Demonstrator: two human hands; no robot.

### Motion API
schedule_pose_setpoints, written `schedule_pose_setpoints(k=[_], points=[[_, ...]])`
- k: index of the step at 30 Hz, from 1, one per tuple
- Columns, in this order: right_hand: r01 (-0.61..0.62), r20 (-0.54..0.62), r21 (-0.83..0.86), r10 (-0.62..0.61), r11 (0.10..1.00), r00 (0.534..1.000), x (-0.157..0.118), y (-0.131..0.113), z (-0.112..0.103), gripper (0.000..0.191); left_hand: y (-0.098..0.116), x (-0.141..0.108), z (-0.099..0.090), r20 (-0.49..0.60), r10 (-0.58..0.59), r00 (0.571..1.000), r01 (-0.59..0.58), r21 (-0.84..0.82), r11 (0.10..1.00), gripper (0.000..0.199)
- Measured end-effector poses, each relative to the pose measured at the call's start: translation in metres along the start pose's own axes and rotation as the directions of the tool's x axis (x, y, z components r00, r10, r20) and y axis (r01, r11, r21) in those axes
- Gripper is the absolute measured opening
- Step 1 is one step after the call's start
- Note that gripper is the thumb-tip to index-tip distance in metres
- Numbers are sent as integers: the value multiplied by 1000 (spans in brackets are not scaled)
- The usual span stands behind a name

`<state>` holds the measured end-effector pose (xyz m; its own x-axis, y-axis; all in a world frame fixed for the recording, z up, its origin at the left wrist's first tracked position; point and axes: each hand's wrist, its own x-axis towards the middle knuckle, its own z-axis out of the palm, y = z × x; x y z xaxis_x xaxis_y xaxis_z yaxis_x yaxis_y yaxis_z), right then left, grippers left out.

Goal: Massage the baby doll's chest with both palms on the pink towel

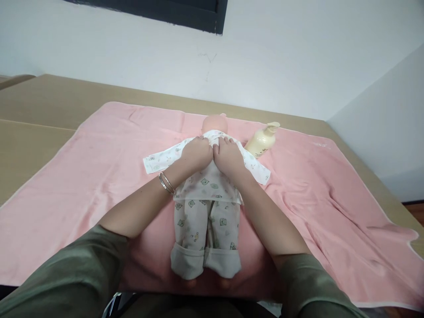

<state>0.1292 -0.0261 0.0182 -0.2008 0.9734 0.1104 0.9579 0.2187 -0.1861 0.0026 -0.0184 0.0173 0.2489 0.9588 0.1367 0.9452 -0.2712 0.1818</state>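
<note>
A baby doll (212, 124) lies on its back or front, I cannot tell which, with its head away from me. It wears a white printed baby shirt (208, 183) and matching trousers (223, 221) with rolled cuffs. On the upper part of the shirt, below the neck, my left hand (198, 153) is closed on the cloth. Right beside it, my right hand (229, 154) grips the same shirt, its thumb close to the left one. Both sleeves spread outward on the blanket. My fingertips partly hide the cloth they hold.
A pink blanket (99, 176) covers much of the wooden table (39, 145). To the right of the doll's head, a cream pump bottle (262, 140) leans over on the blanket. Behind the table rises a white wall (281, 57) with a dark frame (159, 11).
</note>
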Motion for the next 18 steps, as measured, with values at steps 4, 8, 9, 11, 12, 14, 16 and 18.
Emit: schedule_pose_setpoints(k=[4, 8, 9, 11, 12, 14, 16, 18], points=[[85, 53, -10, -84, 996, 995, -8, -4, -12, 48, -12, 11, 5, 45, -91, 995, 96, -144, 985, 42], [53, 58, 101, -59, 993, 997, -2, 5, -11, 44, -14, 13, 8, 32, -98, 995, 102, -170, 980, 45], [37, 58, 129, -45, 991, 997, 2, 9, -9, 44, -13, 12, 8, 24, -93, 995, 95, -162, 982, 46], [19, 49, 161, -27, 987, 998, 8, 15, -4, 47, -11, 10, 9, 9, -89, 996, 89, -149, 985, 46], [18, 43, 167, -25, 986, 999, 11, 17, -2, 49, -10, 10, 10, 2, -89, 996, 89, -145, 985, 46], [24, 34, 170, -30, 985, 999, 15, 21, 2, 53, -9, 9, 11, -5, -89, 996, 88, -145, 986, 46], [35, 29, 167, -41, 985, 999, 17, 22, 6, 55, -10, 10, 12, -10, -87, 996, 84, -156, 984, 47], [46, 19, 159, -50, 986, 999, 17, 23, 8, 56, -11, 11, 12, -13, -86, 996, 82, -170, 982, 46]])
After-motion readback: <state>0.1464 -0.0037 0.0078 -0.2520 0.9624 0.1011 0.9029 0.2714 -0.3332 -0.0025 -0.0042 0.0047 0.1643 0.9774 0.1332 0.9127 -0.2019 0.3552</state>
